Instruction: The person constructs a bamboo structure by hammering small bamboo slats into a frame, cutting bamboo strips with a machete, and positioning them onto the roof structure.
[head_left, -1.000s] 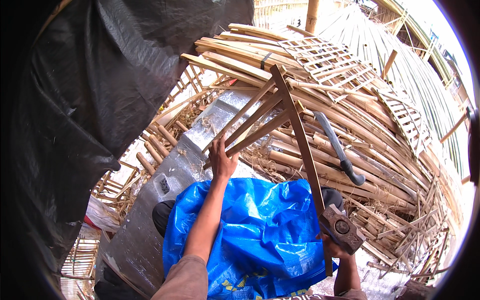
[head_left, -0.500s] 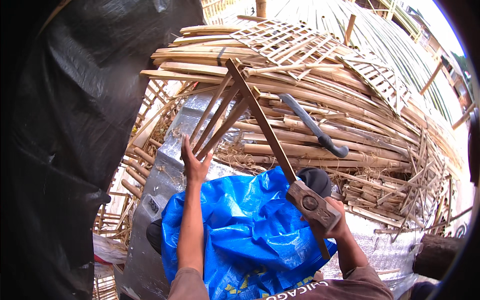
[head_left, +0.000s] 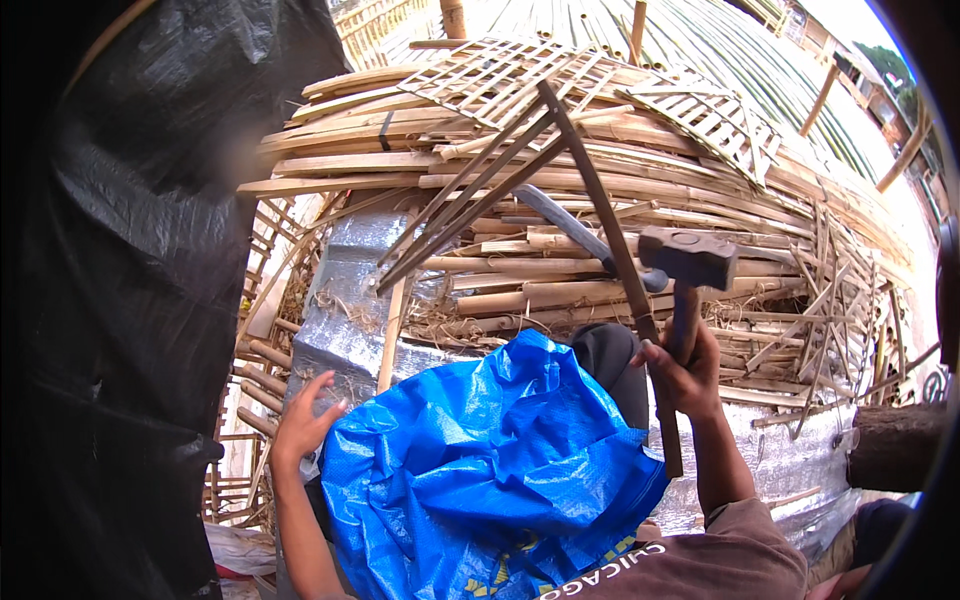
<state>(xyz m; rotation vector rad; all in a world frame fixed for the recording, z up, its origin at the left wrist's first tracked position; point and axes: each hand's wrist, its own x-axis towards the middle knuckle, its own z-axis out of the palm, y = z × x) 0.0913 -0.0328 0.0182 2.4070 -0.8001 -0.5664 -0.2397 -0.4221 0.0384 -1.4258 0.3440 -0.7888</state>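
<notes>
My right hand (head_left: pixel 690 375) is closed around the handle of a hammer (head_left: pixel 690 257), whose blocky head points up. A long dark bar belonging to a frame of several joined bars (head_left: pixel 610 210) passes against the same hand, with my thumb across it. The frame's thinner bars fan down to the left from its top. My left hand (head_left: pixel 305 420) is open and holds nothing, fingers spread, beside the left edge of a blue plastic sheet (head_left: pixel 480 450) over my lap. Behind the long bar, a machete (head_left: pixel 575 230) with a curved grey blade lies on split bamboo.
A large pile of split bamboo (head_left: pixel 360 160) spreads ahead, with lattice panels (head_left: pixel 490 85) on top. Black sheeting (head_left: pixel 130 300) hangs at the left. Silvery sheeting (head_left: pixel 365 245) lies beneath, and a log end (head_left: pixel 895 447) juts in at the right.
My left hand has moved left and down, away from the thinner bars. The hammer has swung head-up and away from me. The barred frame has shifted right in view.
</notes>
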